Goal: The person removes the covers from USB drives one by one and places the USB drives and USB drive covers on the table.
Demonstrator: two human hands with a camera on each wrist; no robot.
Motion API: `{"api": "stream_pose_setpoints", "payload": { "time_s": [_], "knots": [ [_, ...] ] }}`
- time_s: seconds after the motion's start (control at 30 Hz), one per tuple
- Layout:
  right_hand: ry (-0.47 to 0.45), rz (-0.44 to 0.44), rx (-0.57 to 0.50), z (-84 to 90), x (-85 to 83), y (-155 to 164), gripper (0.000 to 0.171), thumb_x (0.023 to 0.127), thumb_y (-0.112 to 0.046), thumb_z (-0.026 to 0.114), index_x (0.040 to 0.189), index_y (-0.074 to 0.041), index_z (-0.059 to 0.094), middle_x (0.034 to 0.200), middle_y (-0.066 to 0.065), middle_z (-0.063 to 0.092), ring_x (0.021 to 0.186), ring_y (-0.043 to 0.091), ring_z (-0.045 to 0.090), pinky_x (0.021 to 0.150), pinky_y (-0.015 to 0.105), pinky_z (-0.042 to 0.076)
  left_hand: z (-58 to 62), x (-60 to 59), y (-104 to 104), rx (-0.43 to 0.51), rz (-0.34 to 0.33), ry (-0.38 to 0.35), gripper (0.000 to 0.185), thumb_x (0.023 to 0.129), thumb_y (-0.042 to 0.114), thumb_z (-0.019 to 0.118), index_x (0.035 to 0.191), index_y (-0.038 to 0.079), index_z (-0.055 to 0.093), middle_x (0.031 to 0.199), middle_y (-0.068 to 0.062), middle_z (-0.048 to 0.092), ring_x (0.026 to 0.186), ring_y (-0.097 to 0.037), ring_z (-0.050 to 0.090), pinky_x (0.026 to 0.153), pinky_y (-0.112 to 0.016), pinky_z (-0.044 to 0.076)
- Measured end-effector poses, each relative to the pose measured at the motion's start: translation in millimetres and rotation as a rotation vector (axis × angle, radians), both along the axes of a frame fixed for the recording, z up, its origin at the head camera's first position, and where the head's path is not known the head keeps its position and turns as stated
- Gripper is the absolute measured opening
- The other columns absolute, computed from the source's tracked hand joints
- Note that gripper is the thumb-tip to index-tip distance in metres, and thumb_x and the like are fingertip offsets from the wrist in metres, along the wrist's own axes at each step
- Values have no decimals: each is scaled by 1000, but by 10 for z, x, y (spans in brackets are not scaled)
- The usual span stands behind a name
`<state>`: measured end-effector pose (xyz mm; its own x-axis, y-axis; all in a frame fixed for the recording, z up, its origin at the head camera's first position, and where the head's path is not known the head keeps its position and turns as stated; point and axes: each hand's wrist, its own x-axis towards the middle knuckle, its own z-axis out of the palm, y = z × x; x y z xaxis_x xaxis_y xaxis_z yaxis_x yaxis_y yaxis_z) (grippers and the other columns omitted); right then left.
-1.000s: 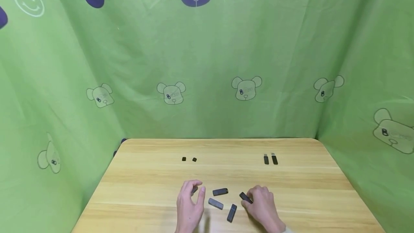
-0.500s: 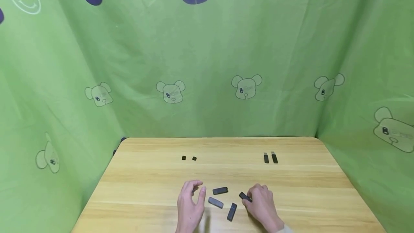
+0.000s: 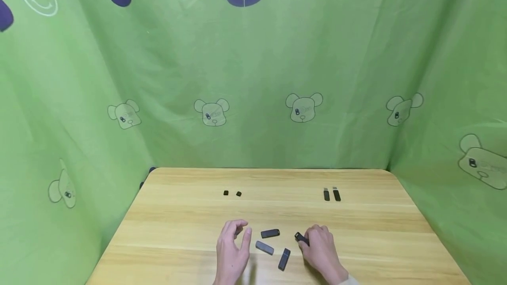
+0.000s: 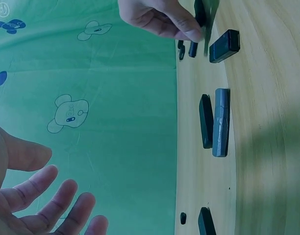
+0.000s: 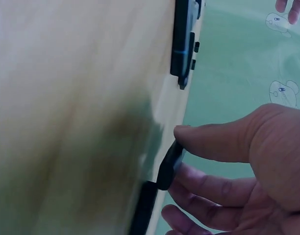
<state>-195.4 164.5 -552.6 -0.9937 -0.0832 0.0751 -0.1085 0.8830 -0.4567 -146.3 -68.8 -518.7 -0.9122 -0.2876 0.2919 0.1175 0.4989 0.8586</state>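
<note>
Both hands are working near the front edge of the table (image 3: 182,214). Right hand (image 3: 321,250) is pinching a dark drive (image 3: 302,238) between thumb and fingers, tilting it up so one end is lifting off the wood; in the right wrist view the thumb is pressing its upper end while the fingers are curling beneath. Left hand (image 3: 233,247) is hovering just left of the loose drives, fingers spread and loosely bent, gripping nothing; the left wrist view is showing its fingers (image 4: 47,205) open in the air.

Three more drives are lying between the hands: one (image 3: 270,233) farthest back, one (image 3: 264,248) just beside the left hand, one (image 3: 284,259) nearest the front edge. None are touching each other, leaving narrow gaps of bare wood between them.

Well behind, two small caps (image 3: 232,193) are sitting left of centre and two uncapped drives (image 3: 331,195) are lying side by side toward the right, both pairs nearer the back edge. Wide bare wood is running between those pairs and the hands, and out to both side edges. Green cloth (image 3: 253,78) is hanging close around the back and sides.
</note>
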Motion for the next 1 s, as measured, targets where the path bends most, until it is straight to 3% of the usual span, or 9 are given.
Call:
{"api": "stream_pose_setpoints", "payload": {
  "time_s": [0.23,0.43,1.0],
  "knots": [
    [45,-17,-63,151,5,53,15,82,-12,80,84,-2,69,91,10,68,90,27,56,85,47,47,26,-10,10,8,-23,-26,11,94,17,70,104,20,70,106,5,70,101,-15,66,88,-31,54],
    [93,-34,-110,325,27,73,23,84,-12,78,99,4,71,106,20,71,101,35,60,91,53,50,52,2,32,9,-36,-18,12,93,15,71,104,20,70,106,5,70,102,-18,66,89,-33,54],
    [303,-49,-204,916,160,-67,22,87,-13,78,102,2,70,110,17,71,102,33,58,85,49,49,121,14,100,5,-54,36,12,92,13,71,103,18,70,105,4,70,99,-16,64,87,-28,51]
  ]
}}
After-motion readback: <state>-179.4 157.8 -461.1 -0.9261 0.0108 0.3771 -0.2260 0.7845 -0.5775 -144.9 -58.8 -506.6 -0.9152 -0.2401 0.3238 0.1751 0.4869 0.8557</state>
